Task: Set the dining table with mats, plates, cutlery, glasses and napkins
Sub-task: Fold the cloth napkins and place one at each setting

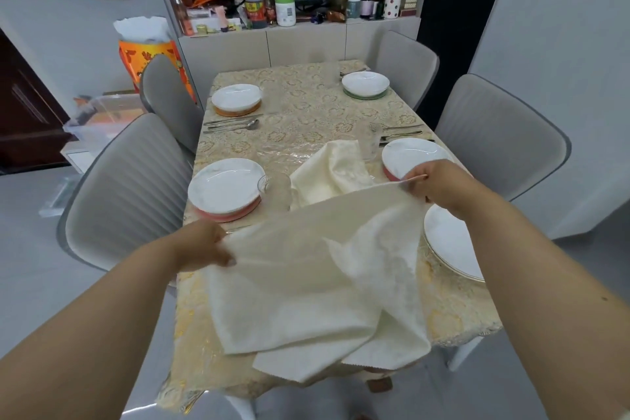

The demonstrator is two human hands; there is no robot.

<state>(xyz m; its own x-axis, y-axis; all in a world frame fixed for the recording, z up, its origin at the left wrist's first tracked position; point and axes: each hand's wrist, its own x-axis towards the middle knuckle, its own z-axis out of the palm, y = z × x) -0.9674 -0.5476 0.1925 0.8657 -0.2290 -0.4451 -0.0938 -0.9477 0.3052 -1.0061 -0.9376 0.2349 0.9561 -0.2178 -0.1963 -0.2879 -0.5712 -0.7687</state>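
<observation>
I hold a cream cloth napkin (306,269) spread above the near end of the table (306,106). My left hand (201,244) pinches its left corner and my right hand (439,182) pinches its upper right corner. A second cream napkin (332,172) lies crumpled on the table behind it. White plates sit on round mats: near left (225,185), far left (236,97), far right (365,82), right (409,153). Another white plate (450,244) lies bare at the near right. Cutlery (231,124) lies by the far left plate. Clear glasses stand near left (274,189) and right (373,143).
Grey chairs stand on both sides: left (129,181), right (497,133). A cabinet shelf (289,0) behind the table is crowded with bottles and jars. More cutlery (402,133) lies beside the right plate.
</observation>
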